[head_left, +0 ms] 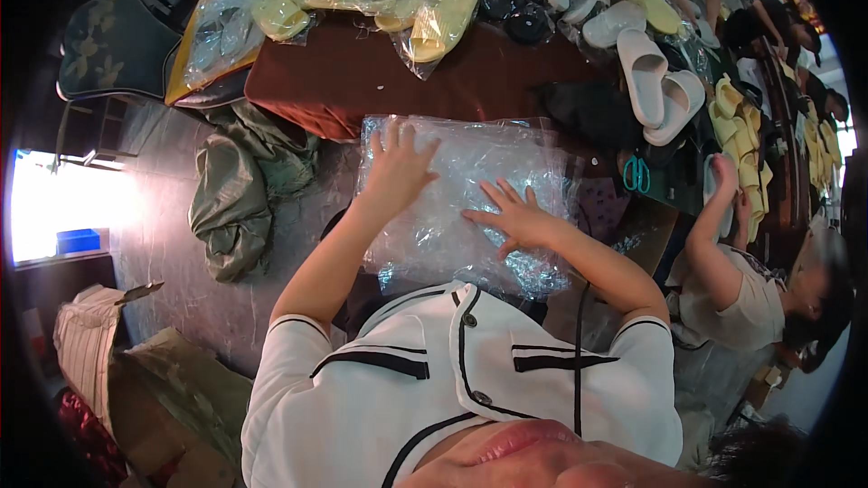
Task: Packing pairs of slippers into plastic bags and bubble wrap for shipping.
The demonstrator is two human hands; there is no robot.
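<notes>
A stack of clear plastic bags [425,235] lies in front of me, crinkled and shiny. My left hand [400,163] rests over its far left part with the fingers spread. Over the right half of the bags is my right hand [520,217], fingers also spread apart. Neither hand grips anything. Beyond the bags, a table with a brown cloth [334,81] bears slippers; a yellow slipper [443,23] in a clear bag lies near its front edge. To the right sits a pair of white slippers [644,77], unwrapped.
Teal-handled scissors [636,175] lie on the right. A co-worker [737,294] sits at my right, arms reaching to the table near piled yellow slippers [741,145]. A bunched green-grey cloth sack [231,199] is on the floor at left, with opened cardboard [172,398] nearer and a chair [113,41] behind.
</notes>
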